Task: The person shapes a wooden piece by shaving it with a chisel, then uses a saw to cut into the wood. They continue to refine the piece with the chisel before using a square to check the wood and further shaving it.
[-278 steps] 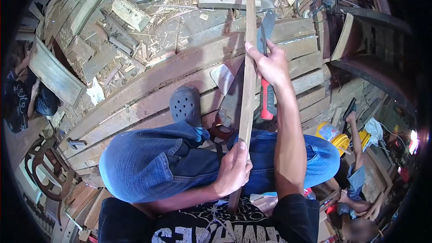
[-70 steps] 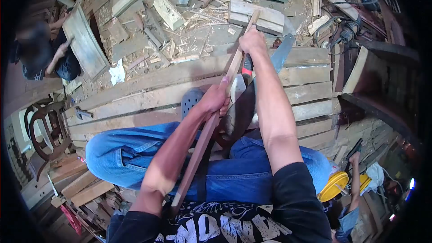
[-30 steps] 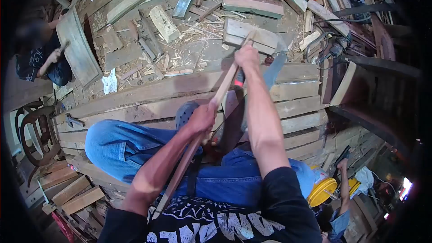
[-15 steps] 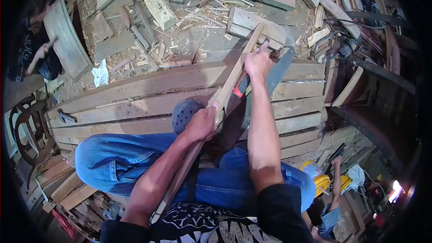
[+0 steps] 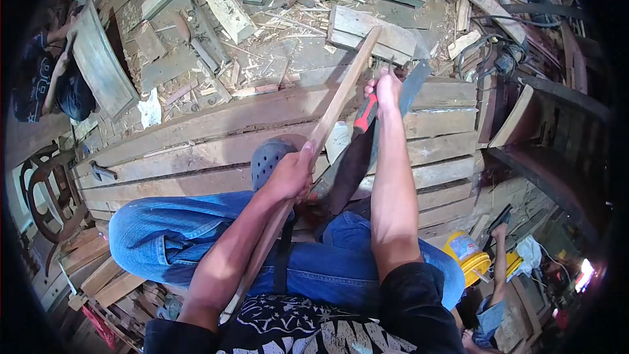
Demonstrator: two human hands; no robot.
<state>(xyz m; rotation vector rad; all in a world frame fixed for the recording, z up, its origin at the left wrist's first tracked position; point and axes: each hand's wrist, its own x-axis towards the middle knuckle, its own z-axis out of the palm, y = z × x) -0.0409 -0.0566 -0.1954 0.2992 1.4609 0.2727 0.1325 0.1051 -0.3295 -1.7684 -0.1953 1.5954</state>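
Observation:
My left hand [image 5: 291,174] is wrapped round a long, narrow wooden strip [image 5: 347,88], which slants from my lap up toward a pale wooden block [image 5: 373,31]. To the right of the strip is my right hand [image 5: 386,92], its fingers closed. A small dark tip shows above those fingers; what they hold is not clear. Just beside them is a red and black handle [image 5: 365,115], partly hidden by the hand. A wide grey blade [image 5: 414,84] lies behind the right hand and forearm, slanting up to the right.
Slatted boards [image 5: 196,157] stretch beneath, with a grey clog [image 5: 268,160] on them. Wood blocks [image 5: 230,14] and shavings lie ahead. At the far left a person [image 5: 59,78] holds a curved panel [image 5: 101,62]. A yellow bucket [image 5: 468,254] and another person's leg [image 5: 501,255] are lower right.
My right hand has moved slightly down and its extended finger has drawn in. The red and black handle has shifted up and right. The left hand still grips the strip, slightly further left.

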